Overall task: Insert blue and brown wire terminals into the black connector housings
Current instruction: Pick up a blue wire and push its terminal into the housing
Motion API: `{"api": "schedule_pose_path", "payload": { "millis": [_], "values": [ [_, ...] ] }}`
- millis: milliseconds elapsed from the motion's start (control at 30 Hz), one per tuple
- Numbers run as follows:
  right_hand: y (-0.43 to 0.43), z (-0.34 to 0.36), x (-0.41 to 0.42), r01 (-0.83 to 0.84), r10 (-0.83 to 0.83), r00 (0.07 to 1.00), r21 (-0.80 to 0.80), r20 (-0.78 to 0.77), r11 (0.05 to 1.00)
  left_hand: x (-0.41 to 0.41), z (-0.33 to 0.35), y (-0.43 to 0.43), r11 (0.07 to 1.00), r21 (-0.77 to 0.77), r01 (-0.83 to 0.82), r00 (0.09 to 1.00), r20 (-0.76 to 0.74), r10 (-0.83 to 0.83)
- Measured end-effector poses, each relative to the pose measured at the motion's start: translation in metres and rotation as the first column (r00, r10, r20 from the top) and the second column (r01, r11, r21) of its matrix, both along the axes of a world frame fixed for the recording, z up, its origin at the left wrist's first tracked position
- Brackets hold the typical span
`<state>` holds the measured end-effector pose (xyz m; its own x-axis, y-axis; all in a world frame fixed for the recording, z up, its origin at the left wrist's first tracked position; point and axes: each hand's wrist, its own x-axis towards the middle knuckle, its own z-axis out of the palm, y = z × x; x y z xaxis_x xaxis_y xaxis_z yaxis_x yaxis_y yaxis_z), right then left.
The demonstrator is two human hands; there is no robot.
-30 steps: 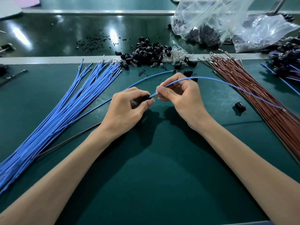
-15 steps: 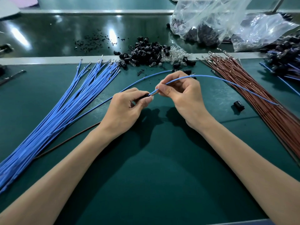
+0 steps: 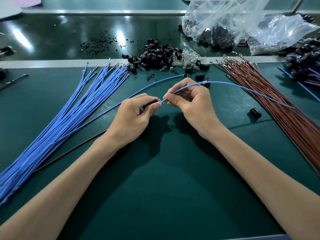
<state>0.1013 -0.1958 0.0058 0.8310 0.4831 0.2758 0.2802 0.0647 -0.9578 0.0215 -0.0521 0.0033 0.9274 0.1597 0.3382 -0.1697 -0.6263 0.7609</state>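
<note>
My left hand [image 3: 134, 116] pinches a small black connector housing [image 3: 151, 103] between thumb and fingers, mostly hidden. My right hand [image 3: 191, 103] pinches a blue wire [image 3: 242, 89] near its end, and the wire's tip meets the housing at my left fingertips. The wire arcs over my right hand and off to the right. A brown wire [image 3: 72, 149] trails from under my left wrist toward the lower left. A second blue wire [image 3: 107, 110] passes behind my left hand.
A fan of blue wires [image 3: 57, 122] lies on the left, a bundle of brown wires [image 3: 277, 101] on the right. A pile of black housings [image 3: 155, 56] sits at the back, with plastic bags [image 3: 233, 23] behind. One loose housing [image 3: 255, 112] lies by the brown wires.
My right hand has pushed the blue wire's end leftward toward the housing, closing the gap between the hands. The wire's far end has swung slightly.
</note>
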Motion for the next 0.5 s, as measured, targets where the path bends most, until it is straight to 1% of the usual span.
{"api": "schedule_pose_path", "payload": {
  "millis": [67,167,300,367,500],
  "values": [
    [-0.0015,0.0014,0.0016,0.029,-0.029,0.999,-0.012,0.024,1.0,-0.0003,-0.0001,-0.0003,1.0,-0.017,0.006,1.0,-0.005,-0.006],
    [-0.0024,0.0023,0.0035,0.063,-0.064,0.998,0.051,0.011,0.997,-0.0004,0.0003,-0.0027,0.999,-0.018,0.026,1.0,-0.014,-0.026],
    [0.0,-0.0001,0.0004,-0.006,0.008,1.0,0.041,-0.029,0.999,-0.0002,0.0,-0.0014,1.0,-0.015,0.016,1.0,-0.022,-0.017],
    [-0.0004,0.0004,0.0006,-0.005,0.006,1.0,0.038,-0.026,0.999,-0.0004,-0.0001,-0.0012,1.0,-0.024,0.012,1.0,-0.021,-0.012],
    [0.0013,0.0008,-0.0015,-0.029,0.035,0.997,0.084,-0.069,0.996,-0.0005,0.0002,-0.003,1.0,-0.025,0.011,1.0,-0.013,-0.012]
  ]
}}
